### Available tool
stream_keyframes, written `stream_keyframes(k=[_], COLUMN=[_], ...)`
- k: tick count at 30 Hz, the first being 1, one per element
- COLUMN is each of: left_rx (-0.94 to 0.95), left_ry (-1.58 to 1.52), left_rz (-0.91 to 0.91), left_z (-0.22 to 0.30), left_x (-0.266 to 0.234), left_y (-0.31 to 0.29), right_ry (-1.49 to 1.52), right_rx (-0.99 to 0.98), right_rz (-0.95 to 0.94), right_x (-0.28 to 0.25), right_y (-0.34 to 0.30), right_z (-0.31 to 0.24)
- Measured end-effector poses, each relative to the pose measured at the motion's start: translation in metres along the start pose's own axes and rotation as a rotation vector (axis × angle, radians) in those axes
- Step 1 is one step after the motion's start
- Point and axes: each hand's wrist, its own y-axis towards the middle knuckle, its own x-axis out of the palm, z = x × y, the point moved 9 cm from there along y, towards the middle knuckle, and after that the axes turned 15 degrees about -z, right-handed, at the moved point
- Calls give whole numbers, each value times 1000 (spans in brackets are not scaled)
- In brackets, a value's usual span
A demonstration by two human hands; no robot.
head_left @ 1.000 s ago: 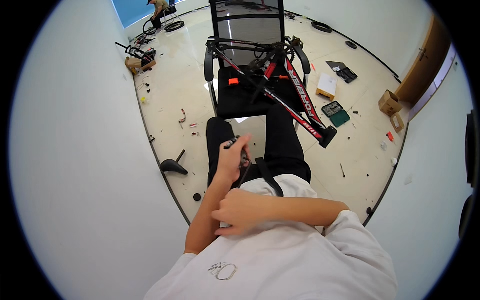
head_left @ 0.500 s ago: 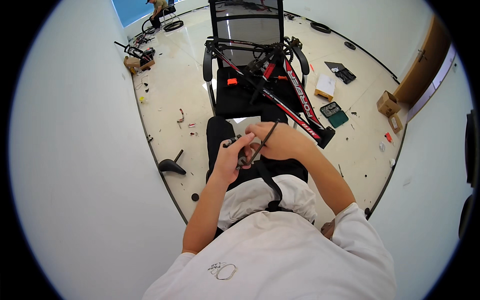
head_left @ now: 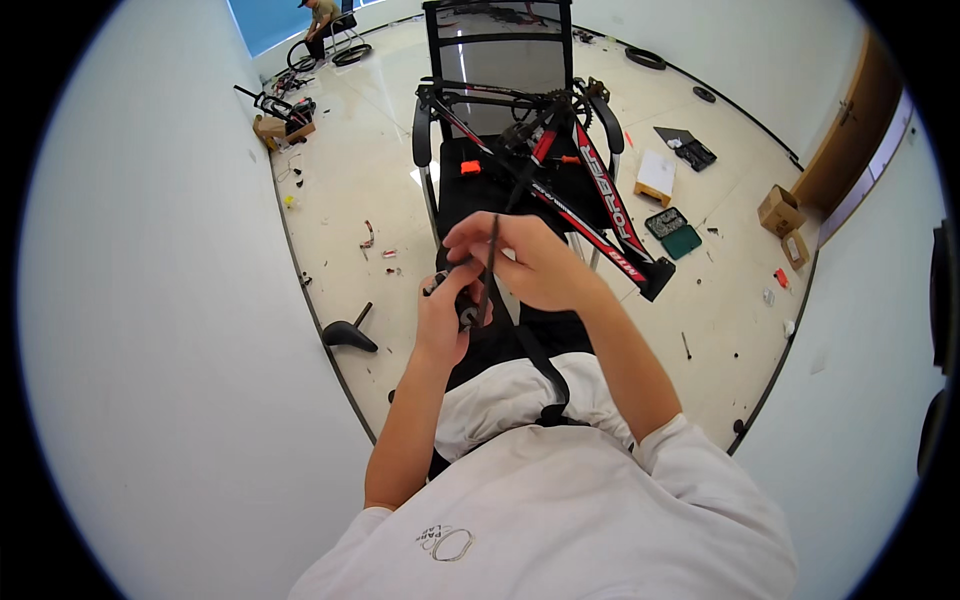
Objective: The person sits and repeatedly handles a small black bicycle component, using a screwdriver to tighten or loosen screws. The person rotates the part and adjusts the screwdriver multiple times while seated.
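In front of my lap, my left hand [head_left: 440, 325] is wrapped round a small black bicycle part [head_left: 467, 313] with a round grey end; its exact kind is hard to make out. A long, thin dark rod like a hex key [head_left: 491, 262] stands nearly upright, its lower end at that part. My right hand [head_left: 545, 268] has its fingers curled at the rod, close to my left thumb; part of this grip is hidden. Beyond my hands, a black, red and white bicycle frame [head_left: 600, 185] lies across a black mesh-backed office chair [head_left: 500, 72].
An orange-red object [head_left: 470, 168] lies on the chair seat. A bicycle saddle [head_left: 350, 335] is on the floor at left. To the right are a green tool case [head_left: 683, 240], a white-topped box [head_left: 656, 175] and cardboard boxes [head_left: 780, 210]. A seated person [head_left: 318, 25] handles a wheel far left.
The rod has swung from a rightward slant to nearly upright. My right hand has shifted left and up with it, while my left hand and the part moved slightly left.
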Motion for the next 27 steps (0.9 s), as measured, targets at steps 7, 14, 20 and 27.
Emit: stream_keyframes(k=[7, 14, 20, 27], left_rx=[250, 44, -60, -288], left_ry=[-29, 206, 345, 433], left_rz=[43, 158, 22, -129], left_z=[-40, -6, -10, -44], left_x=[-26, -5, 21, 27], left_y=[9, 6, -1, 6], right_ry=[23, -432, -612, -229], right_rx=[-9, -340, -319, -155], right_rz=[232, -93, -132, -100], right_x=[26, 126, 137, 93], right_y=[-18, -30, -52, -51], right_z=[-16, -56, -52, -51])
